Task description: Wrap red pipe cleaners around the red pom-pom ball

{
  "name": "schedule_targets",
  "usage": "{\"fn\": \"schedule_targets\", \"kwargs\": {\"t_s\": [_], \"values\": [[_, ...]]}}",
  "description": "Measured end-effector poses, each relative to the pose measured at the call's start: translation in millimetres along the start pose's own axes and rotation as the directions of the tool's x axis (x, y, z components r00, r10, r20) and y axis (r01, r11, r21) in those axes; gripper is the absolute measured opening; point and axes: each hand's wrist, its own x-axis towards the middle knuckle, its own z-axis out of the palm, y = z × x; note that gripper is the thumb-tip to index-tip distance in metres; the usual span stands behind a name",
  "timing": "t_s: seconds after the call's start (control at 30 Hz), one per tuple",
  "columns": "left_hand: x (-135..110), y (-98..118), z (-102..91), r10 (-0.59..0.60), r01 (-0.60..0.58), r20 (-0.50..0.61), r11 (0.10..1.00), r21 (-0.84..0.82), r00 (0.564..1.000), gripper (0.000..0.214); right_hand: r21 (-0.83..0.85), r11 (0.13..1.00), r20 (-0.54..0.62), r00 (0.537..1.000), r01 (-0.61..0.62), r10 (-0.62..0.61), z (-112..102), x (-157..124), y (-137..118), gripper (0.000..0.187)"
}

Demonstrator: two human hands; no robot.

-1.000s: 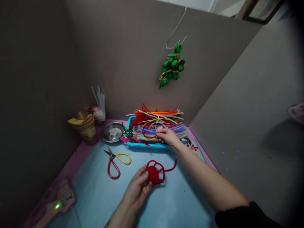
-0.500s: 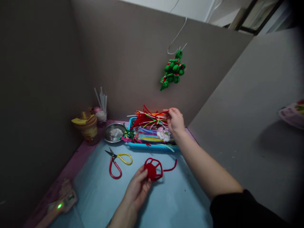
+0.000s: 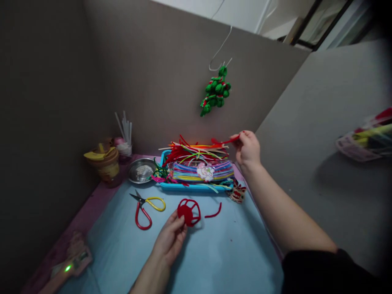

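My left hand (image 3: 170,239) rests on the blue table mat and pinches the edge of a red pipe-cleaner ball (image 3: 188,212) with looped ribs and a loose tail. My right hand (image 3: 248,148) is raised above the right end of the blue tray (image 3: 196,186), its fingers pinched on one red pipe cleaner (image 3: 225,141) that it draws out of the pile. The tray holds a heap of many-coloured pipe cleaners (image 3: 196,157) and a clear packet of them with a pink sticker (image 3: 205,171).
Red-and-yellow scissors (image 3: 146,206) lie left of the ball. A small metal dish (image 3: 141,170), a brown cup (image 3: 105,162) and a jar of white sticks (image 3: 124,141) stand at the back left. A green pipe-cleaner ornament (image 3: 216,90) hangs on the grey wall. A glue gun (image 3: 65,267) lies front left.
My right hand left the clear packet, rose to the red pipe cleaners at the back of the tray, pinched one and pulled it out to the right. My left hand stayed on the red ball.
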Motion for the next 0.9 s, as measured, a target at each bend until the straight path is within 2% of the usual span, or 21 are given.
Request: {"fn": "schedule_targets", "kwargs": {"t_s": [0.13,0.27,0.37,0.5,0.6,0.7,0.8,0.9], "values": [[-1.2,4.8,1.4,0.04,-0.04,0.023,0.999,0.005,0.999,0.027,0.022,0.982,0.158,0.971,-0.187,0.182,-7.3,-36.6,-7.4,0.017],[-6.1,11.9,4.6,0.044,-0.044,-0.002,0.999,0.027,0.999,0.02,-0.034,0.969,0.28,0.928,-0.244,0.244,-17.3,-70.2,-18.1,0.017],[-10.7,16.4,6.0,0.08,-0.082,0.043,0.995,0.048,0.996,0.016,-0.001,0.948,0.313,0.901,-0.317,0.302,-26.8,-94.0,-23.2,0.017],[-15.1,17.7,7.9,0.179,-0.182,0.044,0.979,0.088,0.983,0.013,0.102,0.901,0.301,0.876,-0.422,0.376,-37.5,-120.3,-25.2,0.017],[-18.1,18.2,10.8,0.302,-0.308,0.065,0.942,0.135,0.951,0.013,0.167,0.858,0.3,0.854,-0.486,0.425,-43.3,-130.6,-23.5,0.022],[-21.9,22.3,14.6,0.394,-0.394,0.031,0.907,0.146,0.919,0.013,0.184,0.847,0.299,0.849,-0.499,0.436,-46.6,-132.3,-20.2,0.027],[-24.9,24.8,17.7,0.445,-0.439,-0.004,0.884,0.162,0.895,0.015,0.179,0.862,0.307,0.86,-0.473,0.408,-46.5,-128.7,-16.0,0.03],[-22.7,15.9,19.6,0.449,-0.444,0.034,0.865,0.234,0.893,0.022,0.17,0.886,0.296,0.88,-0.431,0.371,-41.0,-122.9,-8.3,0.03]]}}
